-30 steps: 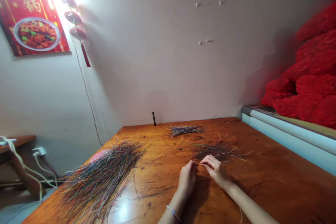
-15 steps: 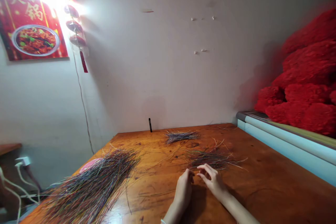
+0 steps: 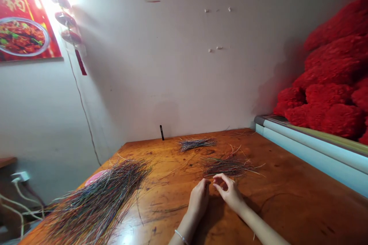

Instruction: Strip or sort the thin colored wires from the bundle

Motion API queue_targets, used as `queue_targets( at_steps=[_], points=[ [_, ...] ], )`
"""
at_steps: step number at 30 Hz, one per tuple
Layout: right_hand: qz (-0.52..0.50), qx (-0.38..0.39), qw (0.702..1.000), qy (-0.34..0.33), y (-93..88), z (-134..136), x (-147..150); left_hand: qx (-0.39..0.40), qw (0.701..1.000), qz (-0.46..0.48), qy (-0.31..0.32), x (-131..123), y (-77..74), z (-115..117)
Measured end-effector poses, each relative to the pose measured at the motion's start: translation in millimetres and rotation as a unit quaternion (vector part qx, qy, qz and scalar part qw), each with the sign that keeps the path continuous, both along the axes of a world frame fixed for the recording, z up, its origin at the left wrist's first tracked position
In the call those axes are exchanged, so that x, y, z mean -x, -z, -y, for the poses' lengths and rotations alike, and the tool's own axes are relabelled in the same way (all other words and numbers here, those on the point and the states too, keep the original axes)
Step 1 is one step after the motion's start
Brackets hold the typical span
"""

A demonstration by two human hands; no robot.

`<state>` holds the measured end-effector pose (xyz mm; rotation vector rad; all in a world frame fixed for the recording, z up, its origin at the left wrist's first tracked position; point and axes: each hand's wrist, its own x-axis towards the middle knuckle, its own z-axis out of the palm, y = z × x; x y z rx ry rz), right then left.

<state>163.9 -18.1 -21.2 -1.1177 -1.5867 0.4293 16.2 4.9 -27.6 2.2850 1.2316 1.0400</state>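
Near the table's front, my left hand (image 3: 199, 197) is closed, its fingers curled and tips pressed together. Just to its right, my right hand (image 3: 229, 192) bends thumb and index finger toward each other in a pinch. The fingertips of both hands almost meet; anything thin between them is too small to make out. Right behind the hands lies a loose heap of dark, reddish wire-like strands (image 3: 225, 166). A smaller bluish-grey bundle of strands (image 3: 197, 144) is farther back. On the left spreads a large pile of long multicoloured strands (image 3: 106, 199).
A black marker (image 3: 161, 133) stands upright at the back of the wooden table (image 3: 276, 206). Something pink (image 3: 97, 177) shows behind the large pile. Red fluffy bundles (image 3: 327, 111) are stacked on a pale blue-edged surface (image 3: 299, 153) at right. White cables (image 3: 20, 199) hang at left.
The view has shifted slightly right and down. Both hands stay close together, and the right thumb and index finger now form a rounder arch. A beaded bracelet on the left wrist shows more.
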Motion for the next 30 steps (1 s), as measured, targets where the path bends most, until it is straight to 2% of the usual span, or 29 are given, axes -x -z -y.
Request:
queue_targets(
  at_steps=[7,12,19,25,30],
  points=[
    [0.000,0.007,1.000,-0.005,2.9,-0.4,-0.6,0.002,0.999,-0.031,-0.031,-0.8,-2.8,3.9],
    [0.010,-0.006,1.000,-0.005,2.0,1.3,-0.1,-0.007,0.999,-0.043,-0.028,-1.6,-2.1,4.7],
    [0.030,-0.053,0.998,0.013,-1.5,1.8,-2.8,-0.023,0.998,-0.051,-0.033,-2.2,-2.1,6.4],
    [0.041,-0.092,0.995,-0.011,4.2,-1.8,-5.4,-0.035,0.998,-0.038,-0.030,-2.6,-1.0,7.0],
    [0.049,-0.103,0.993,-0.004,6.9,-3.3,-6.3,-0.027,0.999,-0.027,-0.014,-3.6,0.8,6.3]
  ],
)
